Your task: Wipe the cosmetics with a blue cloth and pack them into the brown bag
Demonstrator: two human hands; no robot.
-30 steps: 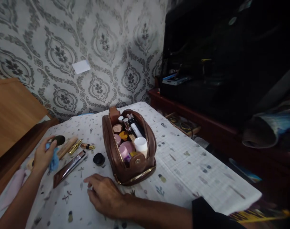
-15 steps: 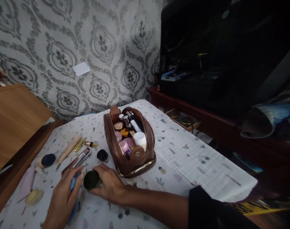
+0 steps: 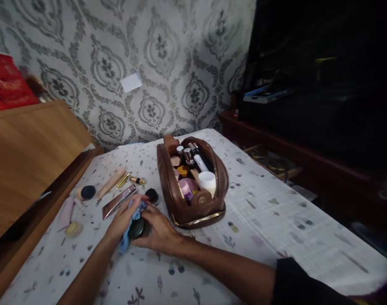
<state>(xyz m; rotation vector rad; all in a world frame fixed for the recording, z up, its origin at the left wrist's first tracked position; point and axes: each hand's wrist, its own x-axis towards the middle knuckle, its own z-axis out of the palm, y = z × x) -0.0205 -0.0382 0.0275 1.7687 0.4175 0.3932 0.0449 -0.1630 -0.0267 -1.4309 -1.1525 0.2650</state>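
Observation:
My right hand grips a round jar with a dark green lid, lid facing me. A blue cloth is closed in my left hand and lies against the jar's left side and top edge. Just beyond my fingers stands a small black-lidded jar. To their left is a brownish-pink tube with a silvery cap. The brown cosmetic bag stands unzipped to the right of my hands. Inside it I see a white-lidded jar, pink containers and several slim tubes.
Several cosmetics lie at the left: gold lipstick tubes, a long beige tube, a dark blue-topped item, a pink tube and a yellowish round jar. A wooden panel borders the left; a dark screen stands right.
My left hand has brought the blue cloth up against the green-lidded jar. My right hand keeps hold of the jar. The whole view has shifted, so everything appears farther right.

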